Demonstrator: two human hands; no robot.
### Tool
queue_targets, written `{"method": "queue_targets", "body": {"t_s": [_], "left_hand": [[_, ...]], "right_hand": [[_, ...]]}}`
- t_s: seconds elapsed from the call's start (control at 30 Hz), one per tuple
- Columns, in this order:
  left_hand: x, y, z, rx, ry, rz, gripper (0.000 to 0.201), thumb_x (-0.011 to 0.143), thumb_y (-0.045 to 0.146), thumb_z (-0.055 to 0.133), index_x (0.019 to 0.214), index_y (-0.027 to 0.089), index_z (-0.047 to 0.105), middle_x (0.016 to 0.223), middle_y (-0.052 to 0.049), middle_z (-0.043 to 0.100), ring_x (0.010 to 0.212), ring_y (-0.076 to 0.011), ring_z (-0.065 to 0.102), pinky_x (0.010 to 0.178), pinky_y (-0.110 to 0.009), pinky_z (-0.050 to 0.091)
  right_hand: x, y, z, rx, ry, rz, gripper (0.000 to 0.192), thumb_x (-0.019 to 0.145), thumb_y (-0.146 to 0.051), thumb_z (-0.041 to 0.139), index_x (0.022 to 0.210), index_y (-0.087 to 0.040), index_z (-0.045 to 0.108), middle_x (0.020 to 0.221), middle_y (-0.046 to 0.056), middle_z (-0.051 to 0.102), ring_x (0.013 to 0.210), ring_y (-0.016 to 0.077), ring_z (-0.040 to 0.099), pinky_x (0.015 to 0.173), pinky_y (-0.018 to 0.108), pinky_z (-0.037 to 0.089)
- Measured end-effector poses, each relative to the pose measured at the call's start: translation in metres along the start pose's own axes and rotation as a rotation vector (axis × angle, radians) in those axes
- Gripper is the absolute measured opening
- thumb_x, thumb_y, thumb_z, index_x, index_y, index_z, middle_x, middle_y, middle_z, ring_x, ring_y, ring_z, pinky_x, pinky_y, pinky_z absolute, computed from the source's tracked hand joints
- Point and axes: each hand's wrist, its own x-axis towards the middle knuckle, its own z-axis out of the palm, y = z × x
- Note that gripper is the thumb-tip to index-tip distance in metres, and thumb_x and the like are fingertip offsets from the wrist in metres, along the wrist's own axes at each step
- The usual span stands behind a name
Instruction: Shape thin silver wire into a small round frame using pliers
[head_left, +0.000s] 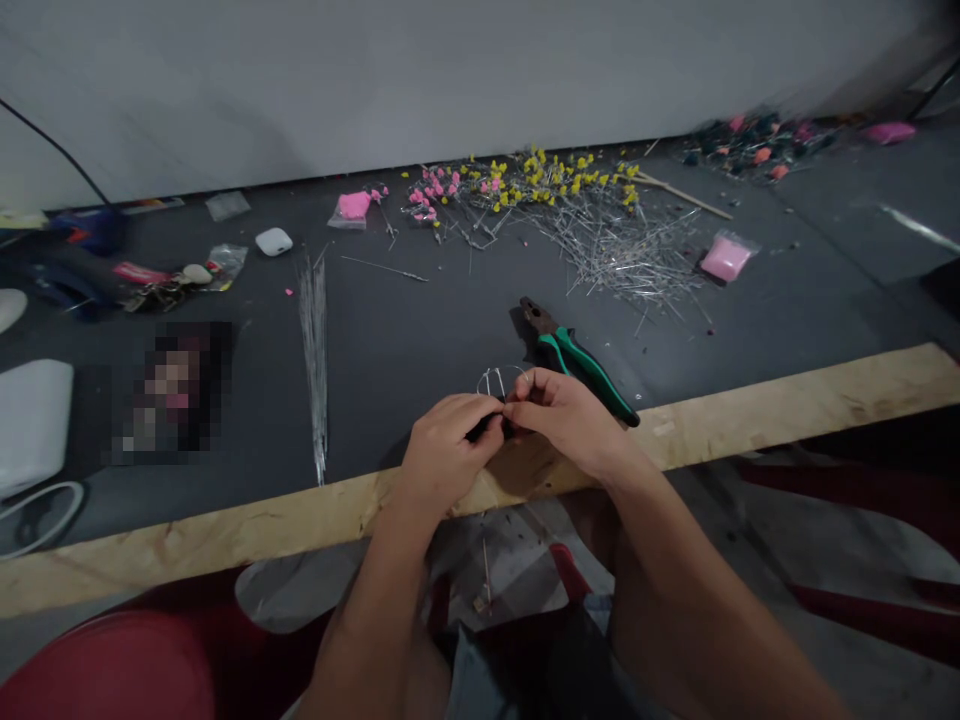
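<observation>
Over the front edge of the table, my left hand and my right hand meet with fingertips pinched together. Between them is a thin bent wire piece, its loops rising above the fingers; the fingers cover its lower part. Just beyond my right hand lie pliers with green and black handles, jaws pointing away to the left. To the left of my left hand, a bundle of straight wires lies lengthwise on the dark tabletop.
Yellow and pink tipped wire stems are heaped at the back beside a pile of bare wires. Pink clay packets lie around. A white case and keys sit left. Wood strip edges the table; a red stool stands below.
</observation>
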Motion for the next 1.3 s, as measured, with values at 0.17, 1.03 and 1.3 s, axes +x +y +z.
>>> {"method": "queue_targets", "body": {"t_s": [0.17, 1.03, 1.3], "left_hand": [[0.000, -0.001, -0.001, 0.026, -0.004, 0.043, 0.014, 0.084, 0.012, 0.054, 0.085, 0.022, 0.064, 0.082, 0.000, 0.071, 0.077, -0.0140, 0.065, 0.072, -0.027, 0.051], [-0.001, 0.003, -0.004, -0.033, -0.048, 0.106, 0.012, 0.088, 0.014, 0.051, 0.090, 0.023, 0.060, 0.090, -0.002, 0.069, 0.089, -0.0158, 0.062, 0.082, -0.032, 0.049], [-0.001, -0.014, -0.012, 0.149, -0.118, -0.159, 0.013, 0.083, 0.013, 0.055, 0.090, 0.022, 0.062, 0.098, -0.004, 0.069, 0.100, -0.0221, 0.060, 0.091, -0.045, 0.045]], "right_hand": [[0.000, -0.002, -0.001, -0.003, -0.001, 0.023, 0.016, 0.074, -0.018, 0.064, 0.076, -0.021, 0.048, 0.065, -0.007, 0.056, 0.055, 0.0093, 0.057, 0.058, 0.026, 0.040], [0.004, -0.010, 0.002, 0.023, 0.129, -0.019, 0.017, 0.078, -0.035, 0.066, 0.075, -0.020, 0.061, 0.062, -0.004, 0.056, 0.055, 0.0088, 0.047, 0.050, 0.024, 0.037], [0.007, -0.008, 0.006, -0.045, 0.143, -0.046, 0.021, 0.077, -0.032, 0.066, 0.094, -0.021, 0.061, 0.075, -0.002, 0.060, 0.066, 0.0119, 0.056, 0.057, 0.025, 0.046]]}}
